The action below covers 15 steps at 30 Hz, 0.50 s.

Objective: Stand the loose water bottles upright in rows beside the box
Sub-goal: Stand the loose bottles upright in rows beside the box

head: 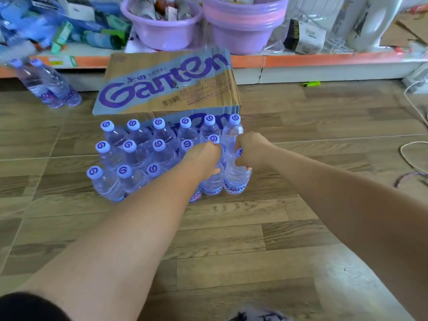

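We see clear plastic water bottles [136, 158] with white swirl caps upright, caps up, in three rows at frame centre, just below the brown cardboard box [166, 84]; the left hand [203, 158] curls round a front-row bottle [212, 185]; the right hand [249, 149] grips the lower-right corner bottle [237, 179] at its neck; lilac plastic basins [162, 33] above hold packets.

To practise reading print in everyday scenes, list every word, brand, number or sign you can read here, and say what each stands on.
"Ganten": top of the cardboard box.
"Ganten", only partly visible: label of the front right bottle that the right hand grips.
Swirl logo, no letters: bottle caps.
Too blurred to read: the box's barcode digits and small print, and the shelf packages.
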{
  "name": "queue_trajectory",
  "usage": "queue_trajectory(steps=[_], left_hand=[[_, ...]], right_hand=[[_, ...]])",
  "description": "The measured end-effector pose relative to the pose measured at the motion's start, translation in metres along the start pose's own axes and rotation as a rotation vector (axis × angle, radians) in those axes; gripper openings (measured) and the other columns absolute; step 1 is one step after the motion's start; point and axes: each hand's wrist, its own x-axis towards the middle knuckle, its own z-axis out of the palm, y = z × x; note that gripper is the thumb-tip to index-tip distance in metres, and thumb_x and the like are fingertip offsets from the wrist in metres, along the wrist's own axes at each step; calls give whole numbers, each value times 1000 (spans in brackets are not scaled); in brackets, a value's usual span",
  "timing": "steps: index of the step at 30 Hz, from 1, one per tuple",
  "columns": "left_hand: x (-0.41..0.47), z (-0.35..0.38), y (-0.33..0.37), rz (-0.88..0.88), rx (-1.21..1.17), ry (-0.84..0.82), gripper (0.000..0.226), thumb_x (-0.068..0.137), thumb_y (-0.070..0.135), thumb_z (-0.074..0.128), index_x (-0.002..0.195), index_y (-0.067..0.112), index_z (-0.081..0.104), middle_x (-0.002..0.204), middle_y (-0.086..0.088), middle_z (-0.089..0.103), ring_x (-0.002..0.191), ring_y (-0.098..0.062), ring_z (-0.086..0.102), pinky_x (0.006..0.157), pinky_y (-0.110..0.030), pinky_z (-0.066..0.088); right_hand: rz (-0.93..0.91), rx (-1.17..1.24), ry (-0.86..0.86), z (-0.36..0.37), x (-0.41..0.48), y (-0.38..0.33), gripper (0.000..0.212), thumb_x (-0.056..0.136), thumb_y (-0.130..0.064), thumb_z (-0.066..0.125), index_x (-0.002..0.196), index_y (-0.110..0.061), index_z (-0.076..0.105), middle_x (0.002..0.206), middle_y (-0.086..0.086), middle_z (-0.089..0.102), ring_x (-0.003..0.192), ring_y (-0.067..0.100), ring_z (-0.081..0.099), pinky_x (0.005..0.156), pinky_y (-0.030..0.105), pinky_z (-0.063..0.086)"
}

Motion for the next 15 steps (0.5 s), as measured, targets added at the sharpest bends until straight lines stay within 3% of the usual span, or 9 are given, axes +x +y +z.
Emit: queue_trajectory(steps=[5, 10, 15], left_hand=[[5, 12, -2, -14, 10, -16, 33, 90, 19, 52, 114, -2, 46, 114, -19, 54, 97, -37, 60, 66, -36, 39], [10, 23, -3, -30, 0, -42, 36, 91, 21, 54, 117, -2, 44, 118, -19, 49, 97, -38, 59, 68, -39, 43], [14, 22, -8, -24, -29, -33, 33, 91, 23, 57, 113, 1, 45, 117, -18, 48, 95, -36, 59, 66, -36, 40]], right_hand=[[-13, -2, 2, 10, 7, 3, 38, 85, -14, 61, 120, -5, 53, 123, 13, 53, 93, 27, 53, 71, 27, 39], [-12, -12, -29, 26, 19, 8, 39, 85, -16, 61, 122, -6, 50, 129, 13, 47, 111, 32, 54, 79, 31, 43], [-8, -12, -26, 32, 22, 8, 39, 87, -15, 59, 124, -6, 50, 129, 13, 45, 102, 27, 53, 80, 30, 43]])
